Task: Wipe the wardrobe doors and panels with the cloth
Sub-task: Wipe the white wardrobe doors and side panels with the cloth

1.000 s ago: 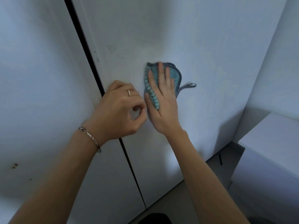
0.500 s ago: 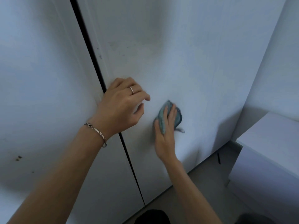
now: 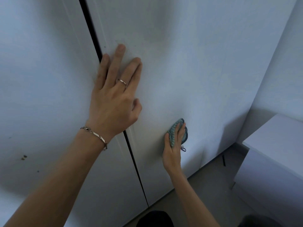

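Two white wardrobe doors fill the view, the left door (image 3: 42,79) and the right door (image 3: 196,63), split by a dark vertical gap (image 3: 131,154). My right hand (image 3: 173,153) presses a teal knitted cloth (image 3: 174,134) flat against the lower part of the right door. The cloth is mostly hidden under my fingers, and a small loop hangs from it. My left hand (image 3: 114,95) lies flat with fingers spread on the right door's left edge, across the gap. It wears a ring and a bracelet and holds nothing.
A low white cabinet (image 3: 275,161) stands at the right, close to the wardrobe's corner. Grey floor (image 3: 205,194) shows below the doors. A white side wall (image 3: 287,63) rises at the right. Small dark marks dot the left door (image 3: 23,157).
My right hand has slid the cloth down the right door from beside my left hand to well below it. My left hand has uncurled from a loose fist and now lies flat.
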Motion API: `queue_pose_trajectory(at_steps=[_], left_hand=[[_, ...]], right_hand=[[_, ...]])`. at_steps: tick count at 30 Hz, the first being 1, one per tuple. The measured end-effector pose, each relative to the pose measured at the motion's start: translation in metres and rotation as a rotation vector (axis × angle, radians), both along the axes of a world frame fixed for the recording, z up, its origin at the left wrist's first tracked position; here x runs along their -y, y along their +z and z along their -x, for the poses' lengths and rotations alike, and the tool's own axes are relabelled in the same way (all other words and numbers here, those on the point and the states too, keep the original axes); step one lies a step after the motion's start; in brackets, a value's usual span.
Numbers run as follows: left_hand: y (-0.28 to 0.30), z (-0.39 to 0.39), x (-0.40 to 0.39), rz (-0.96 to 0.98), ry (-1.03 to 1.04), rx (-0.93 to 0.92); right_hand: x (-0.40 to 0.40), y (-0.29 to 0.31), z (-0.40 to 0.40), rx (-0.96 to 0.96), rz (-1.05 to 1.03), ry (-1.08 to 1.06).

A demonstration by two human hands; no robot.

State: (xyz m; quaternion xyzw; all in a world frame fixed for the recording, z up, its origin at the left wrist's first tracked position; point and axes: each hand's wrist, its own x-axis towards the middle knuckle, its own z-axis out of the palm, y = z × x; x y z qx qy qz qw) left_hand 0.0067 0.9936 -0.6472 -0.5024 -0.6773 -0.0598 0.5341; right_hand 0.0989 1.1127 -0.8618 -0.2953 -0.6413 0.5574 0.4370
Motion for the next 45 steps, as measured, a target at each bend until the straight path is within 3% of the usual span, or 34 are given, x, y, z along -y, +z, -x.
queue_pose_trajectory(at_steps=[3,7,9,11,13,17,20,22,24,29,31,34,36,40,45], left_hand=[[-0.001,0.0,-0.002,-0.012,0.003,-0.007],[-0.002,0.001,-0.002,-0.015,0.001,-0.015],[-0.002,0.002,-0.002,-0.018,0.001,-0.025],[-0.002,0.003,-0.002,-0.03,0.003,-0.025],[-0.003,0.003,-0.002,-0.04,-0.002,-0.019],[-0.002,0.003,-0.002,-0.043,-0.007,-0.017],[-0.002,0.002,-0.003,-0.044,-0.011,-0.014],[-0.002,0.002,-0.003,-0.046,-0.012,-0.008],[-0.003,0.002,-0.002,-0.053,-0.013,-0.002],[-0.002,0.003,-0.002,-0.04,-0.028,0.003],[-0.002,0.004,-0.002,-0.033,-0.031,0.01],[-0.003,0.005,-0.002,-0.049,-0.028,0.006],[-0.004,0.004,-0.003,-0.056,-0.034,0.004],[-0.004,0.005,-0.002,-0.058,-0.036,0.004],[-0.004,0.004,-0.002,-0.058,-0.031,0.011]], right_hand=[[-0.007,0.03,0.006,-0.068,-0.096,-0.019],[-0.009,0.094,0.019,-0.096,-0.445,-0.032],[-0.004,0.103,0.024,-0.064,-0.617,-0.039],[-0.003,0.085,0.027,-0.07,-0.657,-0.055],[0.001,0.046,0.028,-0.081,-0.504,-0.05],[0.021,-0.029,0.024,-0.016,0.158,0.001],[0.024,-0.035,0.018,0.011,0.437,-0.015],[0.024,-0.017,0.015,-0.054,0.504,-0.021],[0.024,0.011,0.018,-0.096,0.405,-0.049],[0.029,0.092,0.038,-0.174,-0.162,-0.052],[0.034,0.102,0.043,-0.162,-0.338,-0.046],[0.049,0.076,0.047,-0.152,-0.412,-0.038],[0.065,0.042,0.044,-0.109,-0.325,-0.011],[0.058,-0.007,0.033,-0.064,0.074,0.01],[-0.022,0.022,0.021,-0.086,0.494,-0.157]])
